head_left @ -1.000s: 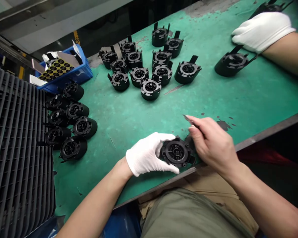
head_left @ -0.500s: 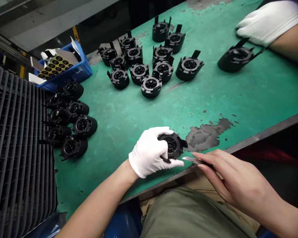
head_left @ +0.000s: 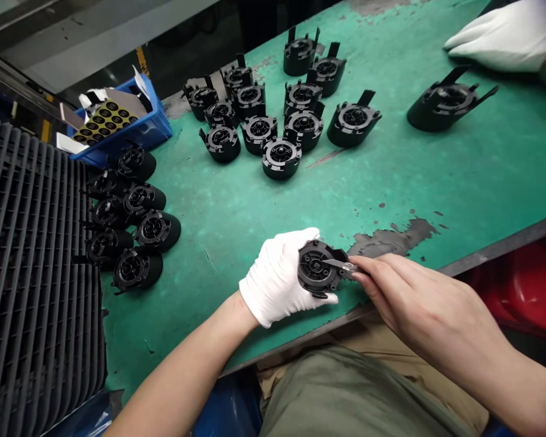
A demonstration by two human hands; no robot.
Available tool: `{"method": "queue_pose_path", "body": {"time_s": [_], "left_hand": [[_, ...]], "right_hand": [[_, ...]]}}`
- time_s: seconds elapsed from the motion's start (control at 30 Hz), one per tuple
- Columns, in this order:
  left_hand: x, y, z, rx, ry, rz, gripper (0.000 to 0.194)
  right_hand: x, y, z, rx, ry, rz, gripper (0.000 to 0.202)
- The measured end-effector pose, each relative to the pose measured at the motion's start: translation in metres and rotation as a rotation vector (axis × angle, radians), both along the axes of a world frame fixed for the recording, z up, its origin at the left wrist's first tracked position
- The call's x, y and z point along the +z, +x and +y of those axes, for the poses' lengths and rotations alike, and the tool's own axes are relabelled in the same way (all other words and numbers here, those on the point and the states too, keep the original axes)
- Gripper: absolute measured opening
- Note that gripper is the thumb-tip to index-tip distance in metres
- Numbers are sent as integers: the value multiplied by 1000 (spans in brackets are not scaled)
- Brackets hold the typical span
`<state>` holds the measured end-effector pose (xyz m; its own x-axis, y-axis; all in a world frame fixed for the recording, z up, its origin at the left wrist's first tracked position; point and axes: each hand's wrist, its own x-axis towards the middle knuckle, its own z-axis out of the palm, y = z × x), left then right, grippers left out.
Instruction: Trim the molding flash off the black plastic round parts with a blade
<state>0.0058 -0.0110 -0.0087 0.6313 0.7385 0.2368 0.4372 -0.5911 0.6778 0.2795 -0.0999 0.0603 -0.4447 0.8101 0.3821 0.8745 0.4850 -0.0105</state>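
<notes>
My left hand (head_left: 279, 276), in a white glove, is wrapped round a round black plastic part (head_left: 316, 270) above the front edge of the green table. The part's ribbed face is turned up toward me. Bare and ungloved, my right hand (head_left: 409, 297) pinches a small knife with a pointed metal blade (head_left: 339, 264). The blade lies over the face of the black part, its tip near the centre. Whether the tip touches the surface cannot be made out.
Several similar black parts (head_left: 281, 159) stand mid-table, with more at the left (head_left: 137, 269). A blue bin (head_left: 152, 127) holds a yellow sticker sheet (head_left: 104, 121). Black grid racks (head_left: 36, 261) fill the left. Another person's gloved hand (head_left: 505, 36) rests top right, near a part (head_left: 443, 106).
My right hand has brought the knife left and up, from beside the black part to over its face. My left hand has turned the part slightly. The other person's hand has shifted a little.
</notes>
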Motion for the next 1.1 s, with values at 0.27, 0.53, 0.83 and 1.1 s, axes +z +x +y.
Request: {"method": "queue_pose_path", "body": {"time_s": [0.27,0.53,0.83,1.1], "left_hand": [[-1,1,0,-1,31,-8,138],[1,4,0,-5,18,-7,139],[1,4,0,-20,18,-44,133],[1,3,1,-14,10,-40,130]], "right_hand": [[0,-2,2,-2,4,-14,22],[-1,-1,9,42,-25,7,21],[0,1,6,53,-18,30,20],[3,1,6,35,-47,-50,22]]}}
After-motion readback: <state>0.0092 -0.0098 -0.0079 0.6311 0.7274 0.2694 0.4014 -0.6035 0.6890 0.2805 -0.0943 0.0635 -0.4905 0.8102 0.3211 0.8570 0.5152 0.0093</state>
